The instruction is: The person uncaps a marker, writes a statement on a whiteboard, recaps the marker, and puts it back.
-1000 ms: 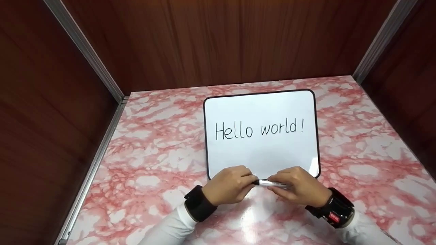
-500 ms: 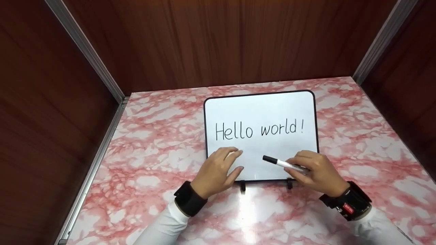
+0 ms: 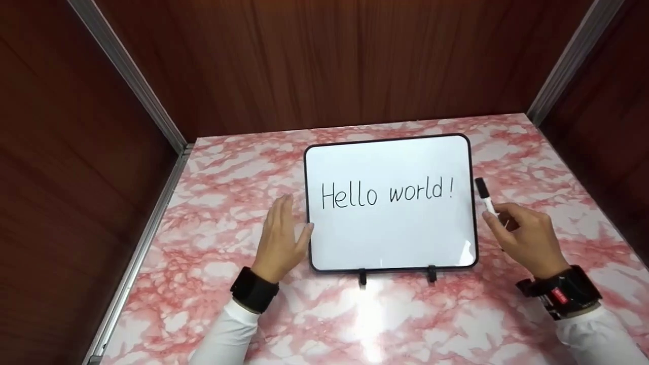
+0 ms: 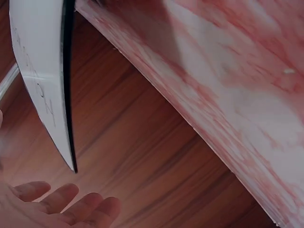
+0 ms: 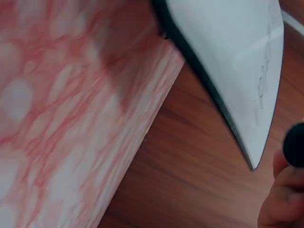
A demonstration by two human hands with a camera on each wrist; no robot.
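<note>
A black-framed whiteboard (image 3: 390, 233) bearing the words "Hello world!" stands on small black feet (image 3: 432, 274). To its left is my left hand (image 3: 280, 243), fingers straight, with the thumb at or very near the board's left edge; whether it touches cannot be told. My right hand (image 3: 530, 235), off the right edge, pinches a capped marker (image 3: 489, 204) with a white barrel and black cap. In the left wrist view my extended fingers (image 4: 88, 206) lie below the whiteboard (image 4: 42, 61). The right wrist view shows the marker's dark cap (image 5: 295, 145) at the edge, near the whiteboard (image 5: 237, 57).
The board stands on a red-and-white marbled table (image 3: 223, 218). Dark wood-grain panels (image 3: 314, 66) rise behind and on both sides, with metal corner posts (image 3: 127, 76). Both wrists wear black straps (image 3: 255, 290).
My hands met at the marker's cap end, then parted. The left hand let go and moved to the board's left side; the right carried the capped marker to the right side.
</note>
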